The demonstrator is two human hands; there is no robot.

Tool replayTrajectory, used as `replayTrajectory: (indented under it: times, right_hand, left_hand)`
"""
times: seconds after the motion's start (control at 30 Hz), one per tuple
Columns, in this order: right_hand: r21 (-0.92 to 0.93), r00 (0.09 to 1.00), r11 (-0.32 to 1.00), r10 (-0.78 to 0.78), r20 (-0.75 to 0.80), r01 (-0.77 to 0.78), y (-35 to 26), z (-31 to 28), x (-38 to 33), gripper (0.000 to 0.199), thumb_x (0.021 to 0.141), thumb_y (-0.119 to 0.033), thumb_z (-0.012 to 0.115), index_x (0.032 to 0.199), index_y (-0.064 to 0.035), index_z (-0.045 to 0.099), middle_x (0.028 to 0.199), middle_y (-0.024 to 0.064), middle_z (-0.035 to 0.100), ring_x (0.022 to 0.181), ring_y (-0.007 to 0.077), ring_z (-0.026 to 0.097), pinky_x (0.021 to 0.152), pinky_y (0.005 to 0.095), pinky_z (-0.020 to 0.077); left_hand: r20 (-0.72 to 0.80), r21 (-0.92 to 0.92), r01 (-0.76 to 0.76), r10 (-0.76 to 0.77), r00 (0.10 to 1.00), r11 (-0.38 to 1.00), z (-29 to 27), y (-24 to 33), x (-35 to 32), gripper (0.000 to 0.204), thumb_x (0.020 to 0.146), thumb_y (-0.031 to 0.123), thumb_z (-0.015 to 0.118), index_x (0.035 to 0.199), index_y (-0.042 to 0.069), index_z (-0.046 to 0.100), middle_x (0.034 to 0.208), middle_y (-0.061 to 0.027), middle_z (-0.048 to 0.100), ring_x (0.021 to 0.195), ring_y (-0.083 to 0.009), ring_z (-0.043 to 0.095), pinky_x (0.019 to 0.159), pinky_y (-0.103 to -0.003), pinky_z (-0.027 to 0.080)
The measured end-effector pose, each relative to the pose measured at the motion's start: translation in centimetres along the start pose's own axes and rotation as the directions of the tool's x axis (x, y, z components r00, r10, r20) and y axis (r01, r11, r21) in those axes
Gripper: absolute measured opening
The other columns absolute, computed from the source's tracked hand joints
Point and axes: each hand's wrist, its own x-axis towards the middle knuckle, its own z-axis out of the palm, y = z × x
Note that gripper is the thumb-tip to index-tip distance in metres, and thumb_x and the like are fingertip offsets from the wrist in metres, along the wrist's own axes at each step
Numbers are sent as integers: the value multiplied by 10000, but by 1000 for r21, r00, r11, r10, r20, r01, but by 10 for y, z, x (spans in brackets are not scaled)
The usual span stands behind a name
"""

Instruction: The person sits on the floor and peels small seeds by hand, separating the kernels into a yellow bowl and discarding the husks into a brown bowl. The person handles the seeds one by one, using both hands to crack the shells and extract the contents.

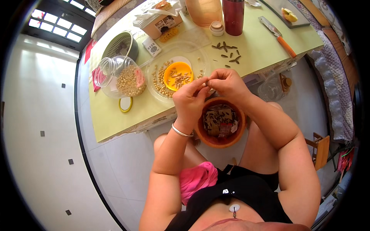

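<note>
Over the table's front edge, my left hand [189, 101] and my right hand [230, 85] meet fingertip to fingertip. Both are closed in a pinch on a small dark sunflower seed [207, 83], mostly covered by the fingers. Beneath them stands a round reddish-brown bucket [241, 129] holding dark shells and paper scraps. Left of my hands, a shallow yellow dish [165, 79] contains shelled kernels [180, 80]. It sits on a clear plastic tray [153, 91] scattered with pale round beans. Beyond my right hand, several dark unshelled sunflower seeds [224, 47] lie loose on the table.
A clear jar [129, 84] of pale beans lies tilted at left, near a yellow-rimmed lid [125, 104] and a grey-green basket [134, 44]. Farther back stand a tissue-topped box [156, 25] and a maroon flask [233, 18]. An orange-handled knife [286, 47] lies at right.
</note>
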Motion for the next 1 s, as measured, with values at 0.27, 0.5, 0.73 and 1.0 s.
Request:
replayTrajectory:
  times: [0.27, 0.5, 0.73, 1.0]
  right_hand:
    - [71, 996, 996, 40, 74, -45, -8, 0, -3, 71, 870, -92, 697, 866, -23, 682, 685, -20, 589, 541, 40, 447, 481, 202, 330]
    - [-47, 996, 999, 15, 87, -11, -9, 1, -2, 86, 873, -102, 695, 881, -18, 680, 720, -8, 625, 551, 32, 468, 484, 193, 353]
    - [-60, 992, 998, 32, 120, -25, -6, -2, -1, 77, 864, -90, 683, 888, -17, 672, 727, -11, 619, 563, 30, 475, 489, 197, 371]
    - [-297, 977, 955, 67, 200, -5, -18, -3, -4, 81, 827, -74, 687, 883, -16, 697, 755, 16, 661, 681, 71, 565, 605, 232, 455]
  left_hand:
    - [104, -538, 389, -399, 911, 748, -10, 8, 7, 206, 819, -90, 695, 1018, -44, 673, 853, -149, 718, 686, -202, 712, 655, -294, 609]
    - [105, -492, 327, -318, 942, 807, -10, 7, 7, 178, 835, -73, 690, 1007, -36, 665, 862, -132, 717, 688, -182, 701, 647, -276, 592]
    - [21, -153, 127, -125, 992, 980, -6, 7, 3, 105, 873, -30, 684, 978, -40, 690, 847, -84, 708, 682, -135, 684, 626, -237, 561]
    - [-161, 637, -97, 256, 953, 764, -45, -6, 22, 124, 846, 33, 697, 955, -15, 730, 824, -174, 702, 668, -221, 666, 658, -304, 526]
